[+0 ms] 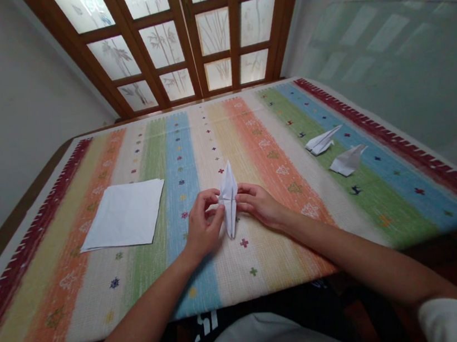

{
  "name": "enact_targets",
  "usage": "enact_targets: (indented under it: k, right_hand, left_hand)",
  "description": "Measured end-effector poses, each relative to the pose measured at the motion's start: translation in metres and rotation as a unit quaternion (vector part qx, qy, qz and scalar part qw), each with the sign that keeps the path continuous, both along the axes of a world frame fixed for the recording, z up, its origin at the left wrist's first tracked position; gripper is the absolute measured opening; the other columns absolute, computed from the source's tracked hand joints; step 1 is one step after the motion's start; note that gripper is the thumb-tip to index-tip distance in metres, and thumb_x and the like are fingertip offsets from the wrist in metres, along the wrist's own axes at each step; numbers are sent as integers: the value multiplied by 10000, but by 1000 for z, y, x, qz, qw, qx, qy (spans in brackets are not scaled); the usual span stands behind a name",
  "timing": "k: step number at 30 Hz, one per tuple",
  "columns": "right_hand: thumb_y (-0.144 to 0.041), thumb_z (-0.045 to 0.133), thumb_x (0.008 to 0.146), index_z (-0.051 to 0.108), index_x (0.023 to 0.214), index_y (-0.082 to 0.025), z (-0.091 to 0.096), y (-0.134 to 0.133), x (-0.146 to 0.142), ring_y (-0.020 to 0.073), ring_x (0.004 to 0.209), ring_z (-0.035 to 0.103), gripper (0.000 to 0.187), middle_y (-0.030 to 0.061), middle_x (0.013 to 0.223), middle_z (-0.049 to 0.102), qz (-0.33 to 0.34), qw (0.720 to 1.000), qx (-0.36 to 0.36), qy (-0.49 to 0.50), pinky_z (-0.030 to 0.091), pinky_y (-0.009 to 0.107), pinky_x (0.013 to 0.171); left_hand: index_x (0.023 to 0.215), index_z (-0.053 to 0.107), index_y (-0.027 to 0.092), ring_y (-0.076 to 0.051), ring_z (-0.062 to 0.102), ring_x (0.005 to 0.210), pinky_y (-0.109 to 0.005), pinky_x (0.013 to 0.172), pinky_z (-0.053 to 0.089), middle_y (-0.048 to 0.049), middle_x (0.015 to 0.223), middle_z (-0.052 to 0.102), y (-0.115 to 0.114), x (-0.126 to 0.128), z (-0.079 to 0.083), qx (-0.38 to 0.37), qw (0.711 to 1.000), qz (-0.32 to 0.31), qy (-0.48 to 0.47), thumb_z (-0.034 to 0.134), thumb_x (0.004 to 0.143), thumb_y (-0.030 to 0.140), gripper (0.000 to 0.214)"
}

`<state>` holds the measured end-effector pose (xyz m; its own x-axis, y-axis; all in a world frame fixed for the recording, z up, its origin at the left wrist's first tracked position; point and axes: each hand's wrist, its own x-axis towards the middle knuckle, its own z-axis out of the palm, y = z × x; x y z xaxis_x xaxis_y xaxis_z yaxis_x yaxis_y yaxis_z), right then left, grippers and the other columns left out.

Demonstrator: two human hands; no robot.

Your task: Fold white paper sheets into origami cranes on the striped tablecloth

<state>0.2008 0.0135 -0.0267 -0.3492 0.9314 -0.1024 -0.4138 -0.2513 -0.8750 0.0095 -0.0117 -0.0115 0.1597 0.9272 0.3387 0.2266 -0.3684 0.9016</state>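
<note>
L hand (204, 224) & R hand (260, 206) both on folded paper (229, 199), a narrow pointed white shape standing approx. upright betw. the fingers, tip up, lower point near the counter. L fingers (211, 198) curled, tips on its left side; R fingers (243, 194) together, tips on its right side, so paper clamped betw. both sets. Well left of L fingers: flat white sheet (125, 214) on striped cloth (274, 131) on counter. Well right of R fingers & further out: folded shape (320, 141) & 2nd folded shape (348, 161), just apart, both white paper. Beyond the fingers, past counter's far edge: wood-framed frosted window (160, 39).
</note>
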Motion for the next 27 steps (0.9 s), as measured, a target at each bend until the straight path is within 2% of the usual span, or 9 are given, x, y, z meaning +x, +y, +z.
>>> enact_targets:
  k: [7, 12, 19, 21, 24, 27]
  right_hand:
    - [-363, 849, 781, 743, 959, -223, 5, -3, 1, 201, 886, 721, 250, 38, 953, 767, 9, 1000, -3, 16, 591, 368, 873]
    - [-382, 842, 786, 730, 955, -234, 6, -4, 0, 198, 901, 714, 251, 31, 978, 756, -2, 1000, 23, 12, 577, 371, 919]
    - [-404, 845, 785, 690, 944, -244, 3, -5, -1, 184, 897, 686, 274, 8, 951, 715, -13, 999, 40, -15, 561, 358, 920]
    - [-416, 861, 772, 688, 935, -242, 3, -6, -3, 178, 873, 677, 294, 5, 937, 711, -17, 999, 37, -21, 562, 345, 889]
    - [-431, 873, 761, 688, 932, -242, 3, -7, -4, 183, 859, 679, 315, 12, 944, 723, -13, 999, 32, -20, 567, 341, 855]
    - [-436, 870, 766, 695, 942, -245, 2, -8, -5, 195, 855, 690, 314, 19, 941, 735, -1, 999, 26, -19, 576, 355, 845]
  left_hand:
    - [872, 497, 220, -203, 630, 1079, -277, 771, 603, -88, 1168, 625, -2, 0, 6, 40, 999, -11, 7, 604, 1005, 283, 182]
    - [893, 551, 219, -211, 619, 1057, -266, 733, 575, -91, 1134, 616, 0, -1, 8, 35, 999, -9, 11, 616, 1002, 313, 158]
    - [950, 624, 225, -213, 631, 1075, -333, 868, 593, -76, 1110, 632, 3, -1, 5, 33, 999, -8, 9, 654, 977, 269, 60]
    - [954, 648, 221, -216, 637, 1073, -331, 840, 607, -83, 1122, 639, 2, -2, 6, 17, 1000, -15, 11, 591, 1002, 262, 85]
    - [972, 675, 213, -228, 654, 1065, -312, 730, 629, -111, 1171, 646, 1, -2, 9, -12, 999, -37, 1, 460, 1047, 292, 241]
    - [968, 684, 210, -244, 659, 1073, -307, 702, 635, -117, 1179, 659, 0, -3, 11, -12, 999, -34, 18, 546, 1017, 359, 209]
